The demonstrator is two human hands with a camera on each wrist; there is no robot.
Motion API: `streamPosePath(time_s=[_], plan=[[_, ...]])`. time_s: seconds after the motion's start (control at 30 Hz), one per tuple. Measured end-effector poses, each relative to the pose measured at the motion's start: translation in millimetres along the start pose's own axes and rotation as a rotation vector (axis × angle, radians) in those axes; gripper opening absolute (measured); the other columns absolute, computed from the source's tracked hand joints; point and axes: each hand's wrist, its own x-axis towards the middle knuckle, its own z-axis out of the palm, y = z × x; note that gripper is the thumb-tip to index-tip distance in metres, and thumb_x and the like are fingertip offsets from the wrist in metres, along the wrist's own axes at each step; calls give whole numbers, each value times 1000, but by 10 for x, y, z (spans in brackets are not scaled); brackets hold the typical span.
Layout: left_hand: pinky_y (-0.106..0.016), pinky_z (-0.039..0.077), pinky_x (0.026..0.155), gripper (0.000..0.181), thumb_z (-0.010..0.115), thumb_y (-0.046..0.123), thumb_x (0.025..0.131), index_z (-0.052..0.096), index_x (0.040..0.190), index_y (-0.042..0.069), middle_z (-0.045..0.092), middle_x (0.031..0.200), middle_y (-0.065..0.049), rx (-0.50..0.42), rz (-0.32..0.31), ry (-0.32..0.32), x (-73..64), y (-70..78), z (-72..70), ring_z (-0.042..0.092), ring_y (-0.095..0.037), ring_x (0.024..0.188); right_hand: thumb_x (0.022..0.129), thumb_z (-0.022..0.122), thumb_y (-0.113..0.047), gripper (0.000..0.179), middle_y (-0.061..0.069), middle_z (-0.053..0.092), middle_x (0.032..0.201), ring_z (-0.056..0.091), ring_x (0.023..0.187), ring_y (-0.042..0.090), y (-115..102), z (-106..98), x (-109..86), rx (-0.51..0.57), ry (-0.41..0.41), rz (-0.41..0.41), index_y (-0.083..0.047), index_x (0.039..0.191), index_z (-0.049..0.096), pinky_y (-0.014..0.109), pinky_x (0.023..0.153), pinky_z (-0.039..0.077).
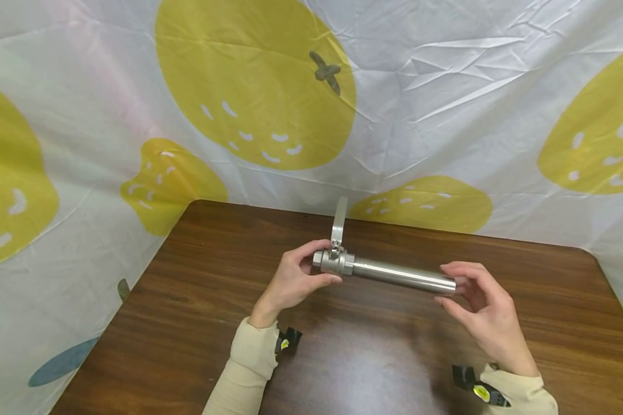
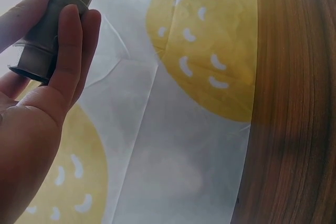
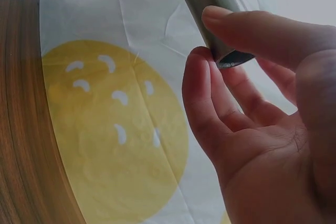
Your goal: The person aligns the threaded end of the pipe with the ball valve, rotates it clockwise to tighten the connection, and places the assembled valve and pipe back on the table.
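A silver ball valve (image 1: 334, 263) is joined to a shiny metal pipe (image 1: 402, 273), and both are held level above the table. The valve's flat lever handle (image 1: 340, 222) points away toward the back edge. My left hand (image 1: 293, 276) grips the valve body, thumb on the near side and fingers on the far side. In the left wrist view, threads show where the valve (image 2: 52, 24) meets the pipe. At the pipe's other end, my right hand (image 1: 490, 311) holds it between thumb and fingers. The right wrist view shows the pipe's (image 3: 215, 9) hollow open end above the palm.
A brown wood-grain table (image 1: 187, 323) lies beneath both hands. Behind it and at its sides hangs a white cloth (image 1: 446, 104) printed with yellow fruit. Black straps with yellow labels sit at both sleeve cuffs.
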Motion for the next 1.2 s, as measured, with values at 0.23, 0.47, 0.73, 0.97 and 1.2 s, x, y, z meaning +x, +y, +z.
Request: streamPosePath(time_s=[0.23,0.47,0.73,0.97,1.2], plan=[[-19,53,78,55,78,-10,73,56,123,-6,58,118,-25,0,-2,-9,0,-3,-1,60,-18,93,60,68,35,49,18,60,114,61,103,14,-8,13,11,-66,23,-23,21,105,54,15,82,51],[-20,54,77,56,78,-10,72,56,124,-5,58,117,-25,-2,-3,-11,1,-13,-2,61,-15,91,60,68,35,50,17,61,114,63,100,12,-15,12,1,-91,22,-9,20,106,56,15,81,52],[-20,54,78,57,77,-10,73,55,125,-6,58,117,-25,-9,-10,-10,1,-12,-1,60,-17,92,62,68,33,51,18,61,115,63,99,12,-41,14,8,-104,8,10,18,109,57,16,82,53],[-19,53,79,59,77,-11,71,54,126,-7,57,118,-26,-11,-19,0,0,-17,4,59,-18,93,64,68,32,53,18,62,115,64,94,10,-45,10,1,-145,4,27,16,113,57,15,80,53],[-19,54,78,60,77,-12,71,54,126,-7,57,118,-27,-22,-29,7,0,-24,4,60,-17,92,64,67,32,54,7,65,113,64,88,7,-67,9,-8,-239,2,56,13,114,58,14,73,53]])
